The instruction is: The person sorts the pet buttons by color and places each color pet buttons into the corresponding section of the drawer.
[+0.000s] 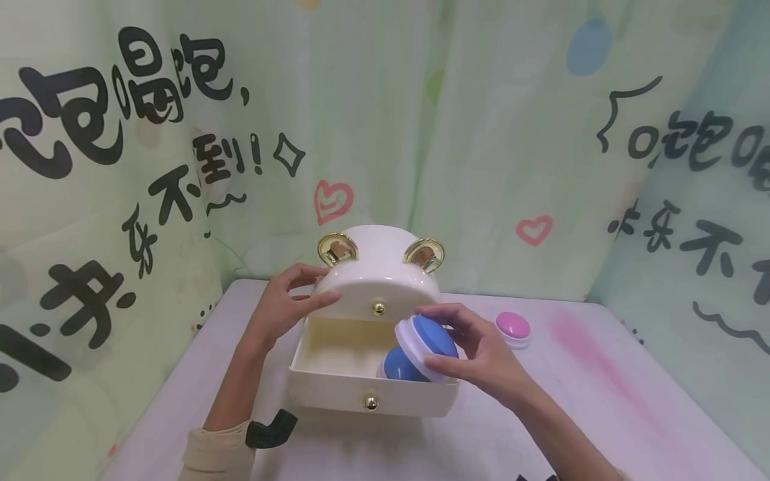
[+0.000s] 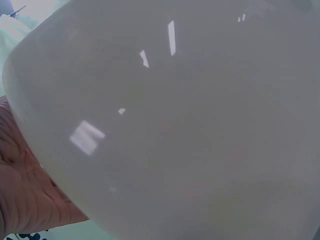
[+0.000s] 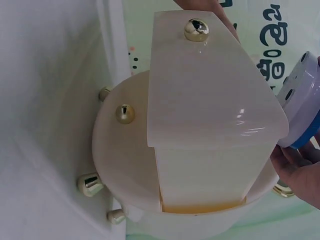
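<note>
One blue push-button buzzer (image 1: 434,334), presumably light, rigid, slick-domed and best held by its white rim (image 1: 412,346), is pinched by the right hand (image 1: 484,351) over the lower-centre drawer (image 1: 327,395), the left hand (image 1: 285,304) touching the cream bear-eared cabinet (image 1: 385,257).

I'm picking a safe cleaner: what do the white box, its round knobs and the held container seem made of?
White box: probably hard plastic, glossy, with sharp reflections on its shell. Round knobs: shiny gold, mirror-like reflections; metal or plated plastic, I can't tell. Held container: likely smooth plastic; its white side shows sheen.
</note>
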Tool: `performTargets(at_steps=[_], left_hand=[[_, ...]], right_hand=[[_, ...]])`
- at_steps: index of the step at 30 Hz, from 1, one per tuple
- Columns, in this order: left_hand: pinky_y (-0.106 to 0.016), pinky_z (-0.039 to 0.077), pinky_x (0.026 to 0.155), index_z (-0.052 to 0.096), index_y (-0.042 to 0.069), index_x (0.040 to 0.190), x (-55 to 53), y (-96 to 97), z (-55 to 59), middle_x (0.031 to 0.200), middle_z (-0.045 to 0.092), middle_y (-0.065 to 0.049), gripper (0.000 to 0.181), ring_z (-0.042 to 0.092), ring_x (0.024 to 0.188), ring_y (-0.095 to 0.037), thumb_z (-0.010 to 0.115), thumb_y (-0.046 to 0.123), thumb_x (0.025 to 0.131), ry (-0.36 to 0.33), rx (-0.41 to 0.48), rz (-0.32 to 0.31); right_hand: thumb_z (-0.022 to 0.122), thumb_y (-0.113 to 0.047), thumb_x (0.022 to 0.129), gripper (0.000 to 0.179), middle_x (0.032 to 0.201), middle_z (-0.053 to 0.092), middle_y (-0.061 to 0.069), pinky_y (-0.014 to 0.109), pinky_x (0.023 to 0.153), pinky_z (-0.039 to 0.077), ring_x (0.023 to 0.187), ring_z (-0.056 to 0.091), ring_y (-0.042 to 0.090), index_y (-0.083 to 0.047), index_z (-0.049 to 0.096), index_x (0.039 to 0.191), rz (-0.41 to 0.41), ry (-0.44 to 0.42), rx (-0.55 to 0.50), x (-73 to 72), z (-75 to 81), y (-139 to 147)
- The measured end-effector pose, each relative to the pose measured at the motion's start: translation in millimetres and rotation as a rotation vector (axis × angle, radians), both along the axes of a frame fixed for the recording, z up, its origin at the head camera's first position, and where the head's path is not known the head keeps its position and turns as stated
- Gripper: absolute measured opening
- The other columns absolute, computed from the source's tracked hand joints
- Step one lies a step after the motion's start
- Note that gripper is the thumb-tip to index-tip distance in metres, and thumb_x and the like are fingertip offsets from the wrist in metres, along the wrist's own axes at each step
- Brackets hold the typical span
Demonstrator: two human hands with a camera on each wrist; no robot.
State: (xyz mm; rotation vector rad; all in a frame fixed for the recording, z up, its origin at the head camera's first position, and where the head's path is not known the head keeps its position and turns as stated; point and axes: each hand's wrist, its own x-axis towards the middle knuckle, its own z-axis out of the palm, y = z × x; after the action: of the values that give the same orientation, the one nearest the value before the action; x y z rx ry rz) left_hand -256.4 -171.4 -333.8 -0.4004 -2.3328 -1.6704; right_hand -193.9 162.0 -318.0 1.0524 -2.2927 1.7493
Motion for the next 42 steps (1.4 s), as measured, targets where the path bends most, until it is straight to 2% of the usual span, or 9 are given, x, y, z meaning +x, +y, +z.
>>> performTargets(at_steps=[12,18,25,31,38,42], left_hand=[[-0.052,0.050,0.103,0.068,0.012,0.125,-0.3,-0.7,-2.4,0.129,0.065,-0.007,0.047,0.057,0.126,-0.028,0.084,0.032,0.086,0.004,-0.007,0.000],[-0.053,0.050,0.102,0.069,0.012,0.124,-0.3,0.0,-1.5,0.129,0.066,-0.006,0.046,0.058,0.124,-0.028,0.084,0.031,0.085,0.010,-0.007,-0.003],[-0.053,0.050,0.103,0.068,0.011,0.125,0.8,0.1,-0.2,0.129,0.065,-0.008,0.046,0.057,0.125,-0.028,0.084,0.029,0.086,0.009,0.000,-0.007],[-0.053,0.050,0.103,0.068,0.011,0.125,1.0,-0.2,-0.6,0.129,0.065,-0.007,0.046,0.058,0.125,-0.028,0.084,0.029,0.086,0.012,0.007,-0.006],[-0.053,0.050,0.102,0.067,0.011,0.126,0.3,-0.6,-1.5,0.130,0.065,-0.008,0.046,0.057,0.125,-0.029,0.084,0.029,0.086,0.012,0.000,-0.010],[-0.054,0.050,0.103,0.067,0.012,0.125,-0.2,-1.0,-0.3,0.130,0.065,-0.008,0.046,0.057,0.126,-0.029,0.084,0.031,0.086,0.010,-0.002,-0.010]], right_hand=[[0.083,-0.016,0.084,0.050,0.127,0.066,0.006,0.030,0.097,0.052,0.109,0.066,0.030,-0.015,0.065,0.131,-0.022,-0.063,0.147,-7.7,2.1,-15.6],[0.085,-0.019,0.083,0.052,0.124,0.065,0.007,0.032,0.096,0.052,0.108,0.066,0.027,-0.015,0.066,0.131,-0.025,-0.089,0.192,-10.0,3.2,-21.2],[0.085,-0.024,0.083,0.052,0.126,0.064,0.004,0.034,0.100,0.050,0.111,0.064,0.024,-0.016,0.066,0.131,-0.013,-0.098,0.244,-13.0,4.4,-28.4],[0.085,-0.026,0.083,0.050,0.124,0.066,0.003,0.035,0.099,0.050,0.109,0.064,0.024,-0.017,0.068,0.129,-0.012,-0.110,0.259,-16.2,1.9,-33.5],[0.085,-0.027,0.083,0.049,0.125,0.065,0.002,0.045,0.100,0.049,0.109,0.063,0.023,-0.019,0.068,0.128,-0.013,-0.145,0.271,-18.8,0.6,-38.4],[0.086,-0.027,0.083,0.049,0.124,0.064,0.003,0.043,0.099,0.049,0.107,0.063,0.023,-0.018,0.068,0.128,-0.010,-0.151,0.274,-19.9,1.1,-42.5]])
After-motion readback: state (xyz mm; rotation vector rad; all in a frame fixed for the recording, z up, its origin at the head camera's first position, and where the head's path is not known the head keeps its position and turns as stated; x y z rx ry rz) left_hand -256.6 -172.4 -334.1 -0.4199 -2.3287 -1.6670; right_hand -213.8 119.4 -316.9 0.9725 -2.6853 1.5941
